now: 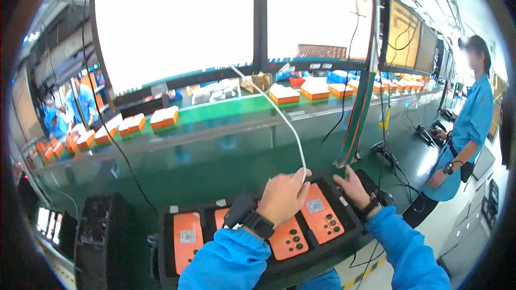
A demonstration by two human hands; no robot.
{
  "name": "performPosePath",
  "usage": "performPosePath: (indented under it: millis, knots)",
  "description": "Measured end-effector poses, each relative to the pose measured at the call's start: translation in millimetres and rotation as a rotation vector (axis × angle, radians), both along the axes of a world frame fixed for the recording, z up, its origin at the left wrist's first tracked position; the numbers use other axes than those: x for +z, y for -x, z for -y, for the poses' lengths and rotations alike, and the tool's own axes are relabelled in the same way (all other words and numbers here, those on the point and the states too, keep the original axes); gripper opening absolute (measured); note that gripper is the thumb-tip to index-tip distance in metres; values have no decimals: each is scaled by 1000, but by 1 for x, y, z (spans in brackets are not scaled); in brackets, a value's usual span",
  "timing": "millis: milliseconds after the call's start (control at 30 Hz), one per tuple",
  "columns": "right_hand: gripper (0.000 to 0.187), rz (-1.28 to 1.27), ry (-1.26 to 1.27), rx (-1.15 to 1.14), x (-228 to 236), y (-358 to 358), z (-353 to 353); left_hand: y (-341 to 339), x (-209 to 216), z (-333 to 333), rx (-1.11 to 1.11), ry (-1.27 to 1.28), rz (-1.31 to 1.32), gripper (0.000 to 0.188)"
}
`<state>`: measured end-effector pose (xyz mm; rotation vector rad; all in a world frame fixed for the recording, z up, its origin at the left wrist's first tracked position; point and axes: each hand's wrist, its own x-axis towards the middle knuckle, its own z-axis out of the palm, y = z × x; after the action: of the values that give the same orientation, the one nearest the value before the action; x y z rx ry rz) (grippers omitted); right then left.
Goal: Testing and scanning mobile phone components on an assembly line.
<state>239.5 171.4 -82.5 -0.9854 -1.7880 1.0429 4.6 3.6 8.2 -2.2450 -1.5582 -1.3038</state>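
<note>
My left hand (284,196) is closed around the lower end of a white cable (293,131), which runs down from in front of the screens. This hand is above a black tray (350,226) holding several orange phones, backs up. The rightmost phone (321,215) shows a pale label and dark camera lenses; my left hand and forearm partly cover the phones in the middle. At the far left of the tray lies another phone (187,239). My right hand (355,188) is by the tray's far right corner, thumb and fingers apart, with nothing visible in it.
Two large screens (177,32) hang above the green bench (215,156). Behind it, orange and white boxes (284,94) line a conveyor (215,111). Black cables dangle at left and right. A person in blue (473,107) stands at right, near handheld scanners (384,153).
</note>
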Motion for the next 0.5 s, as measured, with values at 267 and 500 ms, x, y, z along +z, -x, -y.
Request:
performPosePath:
  millis: [267,500]
  knots:
    - [50,-396,-111,350,140,27,23,10,8,26,-274,616,95,40]
    - [24,-628,183,846,125,-115,178,-4,11,48,-188,1005,22,77]
